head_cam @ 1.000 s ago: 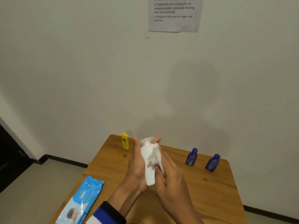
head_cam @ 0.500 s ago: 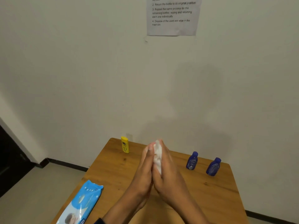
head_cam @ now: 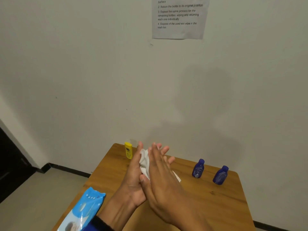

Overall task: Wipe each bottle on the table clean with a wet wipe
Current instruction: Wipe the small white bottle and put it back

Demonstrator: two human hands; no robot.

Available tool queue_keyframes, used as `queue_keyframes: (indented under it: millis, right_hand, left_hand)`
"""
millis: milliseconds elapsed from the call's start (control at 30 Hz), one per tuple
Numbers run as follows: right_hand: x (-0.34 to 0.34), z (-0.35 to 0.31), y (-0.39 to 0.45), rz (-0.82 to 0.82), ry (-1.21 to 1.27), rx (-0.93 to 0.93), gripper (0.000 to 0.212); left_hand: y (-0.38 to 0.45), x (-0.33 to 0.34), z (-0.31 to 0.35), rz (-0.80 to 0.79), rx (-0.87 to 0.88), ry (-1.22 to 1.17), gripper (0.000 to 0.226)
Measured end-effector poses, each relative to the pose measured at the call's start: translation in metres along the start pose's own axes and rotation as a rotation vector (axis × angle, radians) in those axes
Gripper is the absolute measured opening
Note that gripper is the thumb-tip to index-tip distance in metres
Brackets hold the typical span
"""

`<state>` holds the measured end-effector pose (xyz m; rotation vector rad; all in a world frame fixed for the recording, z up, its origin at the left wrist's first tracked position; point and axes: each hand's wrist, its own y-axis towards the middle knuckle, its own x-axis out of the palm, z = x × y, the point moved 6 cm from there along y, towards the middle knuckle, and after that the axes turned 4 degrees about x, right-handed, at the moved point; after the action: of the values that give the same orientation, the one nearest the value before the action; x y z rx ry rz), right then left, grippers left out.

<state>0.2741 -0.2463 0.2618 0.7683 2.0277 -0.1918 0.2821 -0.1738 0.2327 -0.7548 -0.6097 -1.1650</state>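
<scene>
Pointing away, wipe (head_cam: 144, 161) between hands.

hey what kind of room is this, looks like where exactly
Probably a bare room set up for a recorded cleaning task, not a home kitchen: a printed instruction sheet taped to a plain wall, and a small wooden table holding only bottles and a wet wipe pack.

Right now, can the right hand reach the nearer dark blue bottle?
Probably yes: the table between the right hand and the nearer dark blue bottle is bare, but the hand presses a white wipe.
</scene>
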Motion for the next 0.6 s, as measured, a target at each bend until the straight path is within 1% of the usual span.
queue_keyframes:
  millis: [33, 100, 133, 200, 267, 333, 400, 467, 533, 600]
  right_hand:
    - [0.006, -0.004, -0.001, -0.009, -0.012, -0.001, 0.067]
    - [0.023, 0.003, -0.006, 0.086, -0.185, -0.061, 0.066]
    - [0.028, 0.006, -0.011, 0.107, -0.239, -0.052, 0.067]
    - [0.026, 0.007, -0.013, 0.094, -0.254, -0.036, 0.066]
    - [0.014, -0.002, -0.005, 0.181, -0.163, -0.120, 0.068]
    - [-0.004, -0.007, 0.008, 0.138, -0.004, -0.106, 0.069]
    - [-0.015, -0.003, 0.018, 0.121, 0.110, -0.076, 0.068]
    - [-0.012, 0.002, 0.019, 0.126, 0.094, -0.108, 0.068]
    - [0.003, 0.008, 0.010, 0.137, 0.021, -0.167, 0.068]
    - [0.016, 0.019, -0.005, 0.168, 0.038, -0.228, 0.070]
  left_hand:
    - [0.004, -0.003, 0.007, 0.019, 0.034, 0.003, 0.074]
    - [0.010, -0.010, 0.025, 0.049, 0.119, -0.028, 0.078]
    - [0.011, -0.013, 0.034, 0.050, 0.155, -0.047, 0.081]
    - [0.012, -0.017, 0.042, 0.039, 0.171, -0.046, 0.084]
    - [0.008, -0.012, 0.037, -0.010, 0.114, -0.025, 0.085]
    - [0.007, -0.005, 0.026, -0.090, 0.058, 0.014, 0.085]
    - [0.008, 0.001, 0.022, -0.125, 0.072, 0.065, 0.084]
    - [0.014, 0.002, 0.029, -0.103, 0.110, 0.066, 0.080]
    - [0.018, -0.004, 0.042, -0.049, 0.156, 0.013, 0.077]
    - [0.018, -0.012, 0.057, -0.048, 0.219, -0.017, 0.083]
